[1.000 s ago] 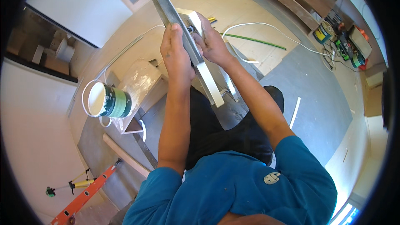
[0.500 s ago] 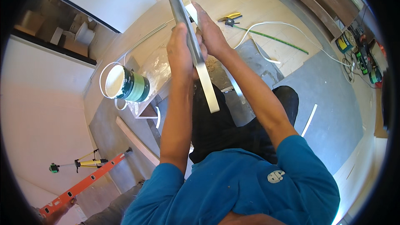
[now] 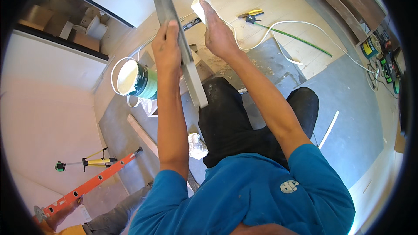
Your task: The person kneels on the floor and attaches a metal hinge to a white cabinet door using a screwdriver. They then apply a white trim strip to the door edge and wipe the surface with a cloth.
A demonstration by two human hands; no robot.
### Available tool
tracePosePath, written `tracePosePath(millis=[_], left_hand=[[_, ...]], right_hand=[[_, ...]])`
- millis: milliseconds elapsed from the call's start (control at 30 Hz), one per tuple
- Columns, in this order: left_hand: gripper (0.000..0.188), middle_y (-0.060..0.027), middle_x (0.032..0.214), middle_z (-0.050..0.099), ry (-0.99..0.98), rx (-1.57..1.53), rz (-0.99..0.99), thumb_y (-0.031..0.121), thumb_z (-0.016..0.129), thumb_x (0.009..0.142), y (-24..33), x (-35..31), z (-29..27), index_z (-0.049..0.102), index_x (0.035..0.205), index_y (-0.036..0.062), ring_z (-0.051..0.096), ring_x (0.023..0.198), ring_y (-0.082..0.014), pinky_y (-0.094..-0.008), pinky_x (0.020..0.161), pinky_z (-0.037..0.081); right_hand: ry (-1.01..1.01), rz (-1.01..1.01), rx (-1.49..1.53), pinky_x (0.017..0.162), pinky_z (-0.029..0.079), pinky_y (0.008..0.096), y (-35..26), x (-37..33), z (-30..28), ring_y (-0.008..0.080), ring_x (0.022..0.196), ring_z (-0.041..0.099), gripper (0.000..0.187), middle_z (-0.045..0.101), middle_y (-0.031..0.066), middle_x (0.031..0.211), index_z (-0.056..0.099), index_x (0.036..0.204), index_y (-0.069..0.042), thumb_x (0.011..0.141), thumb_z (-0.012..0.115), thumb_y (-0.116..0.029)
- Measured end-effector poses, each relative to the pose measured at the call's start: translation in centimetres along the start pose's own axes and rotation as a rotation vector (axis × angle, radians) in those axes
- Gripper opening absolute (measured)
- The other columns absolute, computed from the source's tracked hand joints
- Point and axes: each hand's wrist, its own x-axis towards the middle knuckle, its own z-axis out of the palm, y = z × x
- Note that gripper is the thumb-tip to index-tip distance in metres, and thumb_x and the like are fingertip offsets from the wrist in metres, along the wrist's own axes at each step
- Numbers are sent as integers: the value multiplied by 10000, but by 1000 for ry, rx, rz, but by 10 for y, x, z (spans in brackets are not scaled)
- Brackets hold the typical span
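Since the last frame: hands have split. The grey bar [image 3: 191, 76] went left with the left hand [image 3: 167, 48], and the white block [image 3: 198, 2] is now well apart from it in the right hand [image 3: 221, 39].

Bar is up in the air, tilted, lower end over the left knee [image 3: 221, 98]; can't tell if it touches. Left fingers wrapped around it above mid-length, far side hidden. Right fingers hold the block by its right edge; fingertips hidden, so grip depth unclear.

Risks, my read: one-handed bar could pivot if the left grip slackens, lower end dropping onto the knee. Block could slip if only its edge is pinched.

Further out: paste bucket [image 3: 148, 83] sits just left of the left forearm. A wide elbow swing could tip it. White cable [image 3: 283, 22] and green strip [image 3: 300, 40] lie loose on the floor ahead, right side; a careless step could snag the cable. Pliers [image 3: 251, 14] beyond. Orange level [image 3: 87, 187] lower left, near another person's leg [image 3: 115, 211].
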Motion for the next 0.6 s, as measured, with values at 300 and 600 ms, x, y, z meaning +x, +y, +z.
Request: tracePosePath(millis=[300,600], left_hand=[[390,-84,845,683,5,424,329,340,595,1067,-13,8,12,712,1147,-24,611,793,-178,-354,745,502],[473,-116,920,728,138,339,436,343,605,1076,-12,4,8,666,1349,-39,650,852,-185,-341,804,528]], right_hand=[[-11,-25,4,1063,508,506,-11,-7,18,468,1337,544,917,421,203,1637,235,1663,-93,828,523,153],[19,29,-34,1100,497,495,1,13,6,462,1367,526,877,408,222,1641,230,1655,-53,850,528,127]])
